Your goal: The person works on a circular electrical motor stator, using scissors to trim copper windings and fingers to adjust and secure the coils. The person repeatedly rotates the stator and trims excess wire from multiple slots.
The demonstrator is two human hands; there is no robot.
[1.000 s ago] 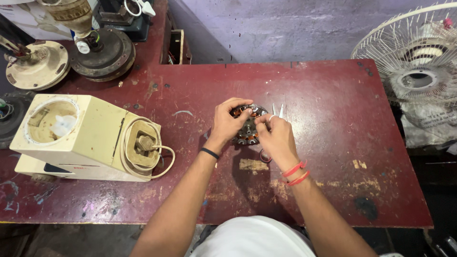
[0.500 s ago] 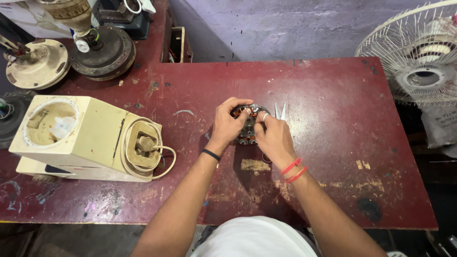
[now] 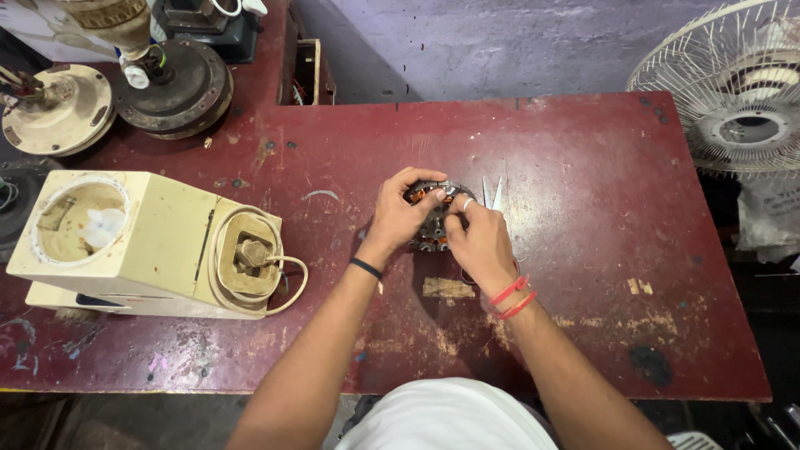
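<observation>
A small round motor stator [image 3: 430, 218] with copper-coloured windings rests on the worn dark red table [image 3: 583, 167], near its middle. My left hand [image 3: 400, 212] grips the stator's left side, thumb and fingers curled over its top. From the right, my right hand [image 3: 477, 240] pinches at the windings with its fingertips. Most of the stator is hidden under the two hands. A black band is on my left wrist and red bands on my right. The open blades of a pair of scissors [image 3: 493, 192] stick out just behind my right hand.
A cream mixer base [image 3: 125, 242] lies on its side at the table's left, its cord coiled on the end. Ceiling-fan motors [image 3: 171, 83] stand at the back left. A white table fan [image 3: 733, 92] is off the right edge.
Both hands stay on the stator with only small finger shifts. The view has drifted slightly, so the fan at the right sits a bit further left in the picture.
</observation>
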